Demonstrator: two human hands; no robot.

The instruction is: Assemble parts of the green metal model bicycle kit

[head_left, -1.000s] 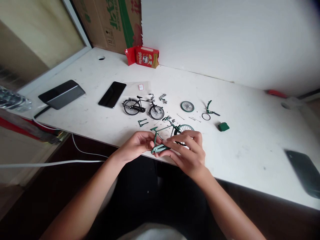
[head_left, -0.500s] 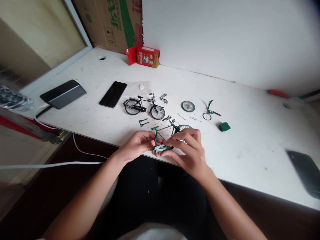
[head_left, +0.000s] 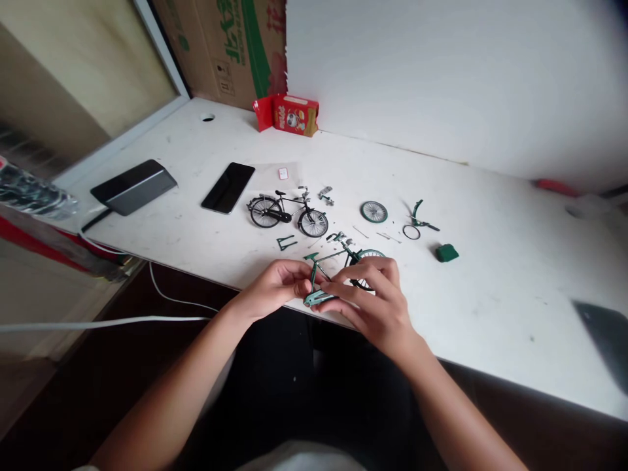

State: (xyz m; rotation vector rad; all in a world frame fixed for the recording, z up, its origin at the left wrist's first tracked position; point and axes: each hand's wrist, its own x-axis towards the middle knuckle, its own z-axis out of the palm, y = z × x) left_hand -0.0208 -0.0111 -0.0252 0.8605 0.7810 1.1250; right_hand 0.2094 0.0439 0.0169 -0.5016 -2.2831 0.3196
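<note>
A part-built green model bicycle (head_left: 330, 267) lies at the near edge of the white table (head_left: 490, 288). My left hand (head_left: 273, 286) pinches its frame at the rear, fingers closed. My right hand (head_left: 375, 302) is closed on the lower frame and covers part of the front wheel. A finished black model bicycle (head_left: 288, 213) stands just behind. Loose parts lie to the right: a green wheel (head_left: 373, 211), a thin black ring (head_left: 411, 231), a green curved mudguard piece (head_left: 418, 216) and a small green block (head_left: 447, 252). A small green fork piece (head_left: 285, 243) lies left of the frame.
A black phone (head_left: 228, 187) and a dark flat device (head_left: 133, 186) lie at the left. A red carton (head_left: 289, 114) and a cardboard box (head_left: 230, 46) stand at the back by the white wall. A dark object (head_left: 606, 333) sits at the right edge. White cable (head_left: 122, 320) hangs below the table.
Both hands stay closed on the green bicycle frame with only small finger shifts. The camera view has drifted slightly, moving everything a little rightward and downward in the picture.
</note>
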